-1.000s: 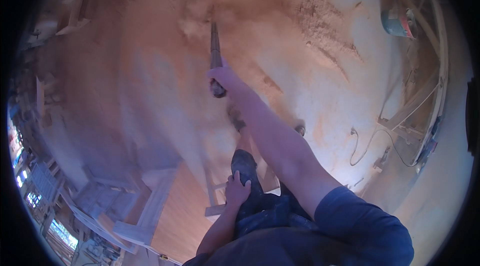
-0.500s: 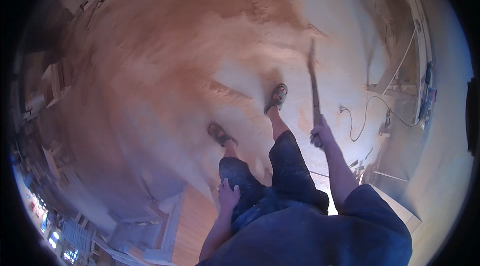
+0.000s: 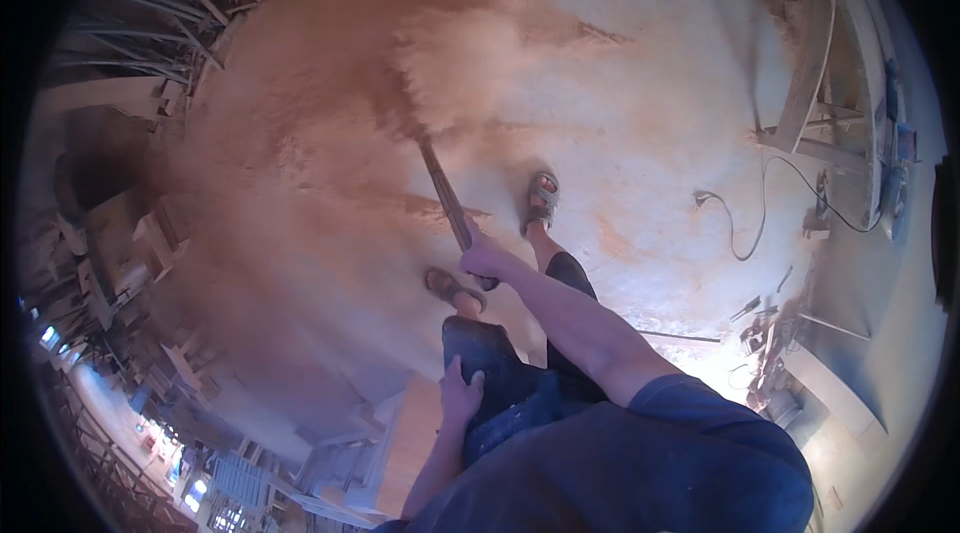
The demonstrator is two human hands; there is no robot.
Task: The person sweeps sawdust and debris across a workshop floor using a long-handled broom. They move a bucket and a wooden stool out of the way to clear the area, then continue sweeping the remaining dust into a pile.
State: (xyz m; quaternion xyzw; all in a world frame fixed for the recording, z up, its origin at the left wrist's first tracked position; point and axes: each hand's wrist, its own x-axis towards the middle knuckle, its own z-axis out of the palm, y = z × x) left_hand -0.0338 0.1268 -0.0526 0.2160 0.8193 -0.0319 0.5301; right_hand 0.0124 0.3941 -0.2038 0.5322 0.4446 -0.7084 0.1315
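My right hand (image 3: 484, 254) is wrapped round the thick handle of a broom (image 3: 443, 181) and reaches across in front of my legs. The broom slants away to the far left, its sweeping end blurred in a cloud of reddish-brown sawdust (image 3: 470, 58) over the floor. My left hand (image 3: 461, 395) hangs by my left thigh with its fingers apart and nothing in it. Below the hands, my sandalled feet stand on the dusty floor (image 3: 640, 173), the right one ahead of the left.
Thin strips and poles (image 3: 165, 8) are heaped at the far left, with wooden offcuts (image 3: 150, 243) nearer. A black cable (image 3: 763, 203) with a plug lies on the right, below a wooden frame (image 3: 815, 63). A wooden panel (image 3: 412, 443) stands close at my left.
My right arm has swung the broom from the right across to the left. A dust cloud has risen around its end. My view has shifted, and the bucket at upper right has gone out of it.
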